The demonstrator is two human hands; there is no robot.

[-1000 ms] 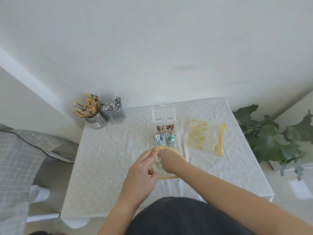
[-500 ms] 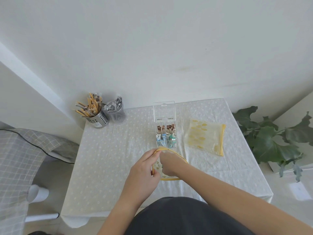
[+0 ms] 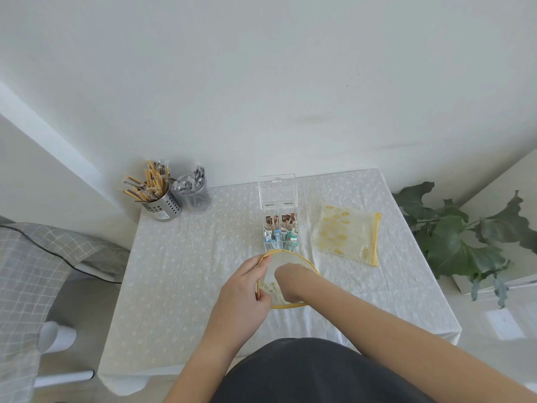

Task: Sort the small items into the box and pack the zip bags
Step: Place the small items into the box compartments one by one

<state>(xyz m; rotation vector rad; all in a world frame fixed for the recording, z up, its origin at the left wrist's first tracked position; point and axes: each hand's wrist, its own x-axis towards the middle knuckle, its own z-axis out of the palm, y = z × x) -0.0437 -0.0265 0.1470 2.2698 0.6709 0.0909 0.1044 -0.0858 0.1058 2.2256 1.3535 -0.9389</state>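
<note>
Hands [image 3: 261, 289] at open zip bag [image 3: 302, 261]

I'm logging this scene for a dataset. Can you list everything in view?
Table: one, white dotted cloth.
Box: one, clear, lid open, centre, sachets inside.
Zip bags: two, yellow-trimmed; one flat right of box, one open between the hands.
Metal holder: one, far left, wrapped sticks.
Clear cup: one, beside holder.
Plant: one, green, right.
Chair: one, grey checked, left.
Hands: left grips bag rim; right inside bag.
</note>
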